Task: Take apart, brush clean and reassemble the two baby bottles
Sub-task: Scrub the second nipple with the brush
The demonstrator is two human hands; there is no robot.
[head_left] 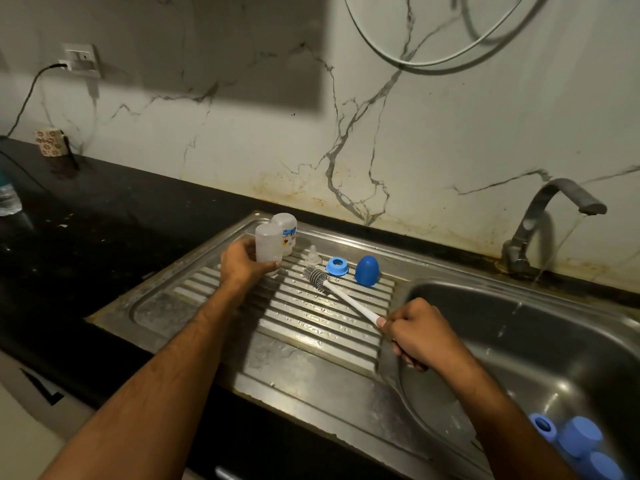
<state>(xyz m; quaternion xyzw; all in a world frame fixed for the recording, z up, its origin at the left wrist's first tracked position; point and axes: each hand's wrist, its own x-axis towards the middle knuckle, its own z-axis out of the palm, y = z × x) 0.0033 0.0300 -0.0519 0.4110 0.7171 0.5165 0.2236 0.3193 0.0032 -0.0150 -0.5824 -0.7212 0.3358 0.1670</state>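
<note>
Two clear bottle bodies stand upside down at the far left of the steel draining board (311, 341). My left hand (242, 263) grips the nearer bottle body (268, 242); the second bottle body (285, 232), with a printed label, stands just behind it. A clear teat (313, 254), a blue screw ring (336, 266) and a blue domed cap (367, 270) sit in a row to the right. My right hand (415, 332) holds the white handle of the bottle brush (343, 296), whose grey bristle head lies on the ribs near the teat.
The sink basin (554, 341) lies to the right, with more blue bottle parts (578, 439) at its near corner and a grey tap (540, 223) behind it. On the black counter (104, 209) at left stand a patterned cup (50, 142) and a plastic bottle (8, 199).
</note>
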